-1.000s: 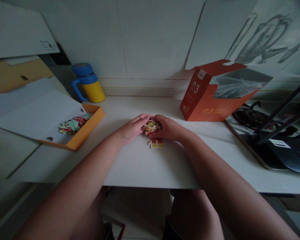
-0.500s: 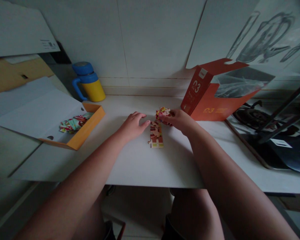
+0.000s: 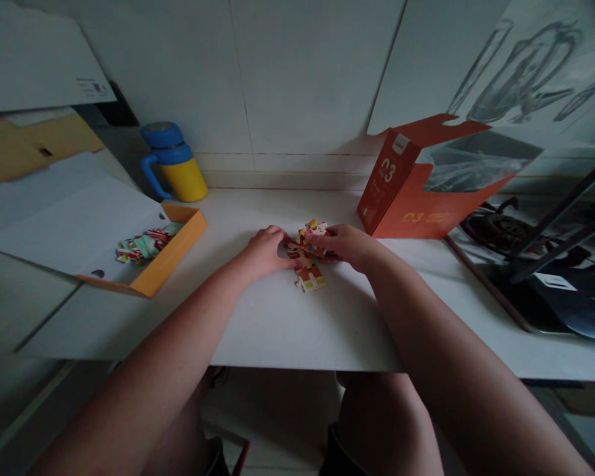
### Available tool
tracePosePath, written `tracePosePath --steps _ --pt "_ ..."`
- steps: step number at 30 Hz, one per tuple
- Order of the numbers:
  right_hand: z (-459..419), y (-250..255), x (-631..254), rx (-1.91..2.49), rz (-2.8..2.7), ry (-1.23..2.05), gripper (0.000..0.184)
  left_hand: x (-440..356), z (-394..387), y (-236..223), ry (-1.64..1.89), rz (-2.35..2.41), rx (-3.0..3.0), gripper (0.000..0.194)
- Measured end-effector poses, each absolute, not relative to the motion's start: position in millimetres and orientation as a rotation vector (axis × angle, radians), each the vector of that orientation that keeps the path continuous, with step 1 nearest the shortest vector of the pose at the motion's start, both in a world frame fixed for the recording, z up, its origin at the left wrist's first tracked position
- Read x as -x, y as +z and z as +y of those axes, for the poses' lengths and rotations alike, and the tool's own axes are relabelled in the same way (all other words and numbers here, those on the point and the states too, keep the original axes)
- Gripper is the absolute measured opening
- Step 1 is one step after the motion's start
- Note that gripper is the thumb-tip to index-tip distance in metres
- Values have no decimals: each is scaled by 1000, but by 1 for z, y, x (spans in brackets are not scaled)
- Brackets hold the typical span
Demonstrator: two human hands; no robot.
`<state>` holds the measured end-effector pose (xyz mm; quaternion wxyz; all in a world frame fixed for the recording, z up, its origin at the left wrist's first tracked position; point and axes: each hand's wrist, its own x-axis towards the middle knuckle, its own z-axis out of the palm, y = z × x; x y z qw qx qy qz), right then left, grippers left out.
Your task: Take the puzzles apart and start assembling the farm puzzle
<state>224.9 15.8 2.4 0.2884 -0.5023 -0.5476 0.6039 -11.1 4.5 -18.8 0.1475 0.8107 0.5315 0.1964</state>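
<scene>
A short strip of joined jigsaw puzzle pieces (image 3: 308, 276), brown, cream and yellow, lies tilted on the white tabletop in front of me. My left hand (image 3: 268, 251) has its thumb and fingers closed on the left side of the strip's far end. My right hand (image 3: 350, 246) is closed on a small cluster of puzzle pieces (image 3: 313, 229) in red, yellow and pink. That cluster is just above and behind the strip, partly overlapping it in view. Whether the two touch I cannot tell. The right fingertips hide part of the cluster.
At left, an open orange-edged box (image 3: 171, 254) holds more puzzle pieces (image 3: 146, 246). A blue and yellow jug (image 3: 181, 168) stands behind it. On the right are a red-orange carton (image 3: 411, 198) with clear plastic inside and a black gas stove (image 3: 540, 264). The table (image 3: 297, 337) ends near my knees.
My left hand has moved right and closed on the strip. The strip's far end has swung left, so it now lies tilted. My right hand has shifted slightly left and nearer with its pieces.
</scene>
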Motion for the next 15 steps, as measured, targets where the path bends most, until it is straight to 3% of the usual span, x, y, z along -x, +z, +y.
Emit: tracePosePath --steps 15 --pt "18 8 -233 1496 -1560 1500 52 9 0 -17 718 1462 -2145 43"
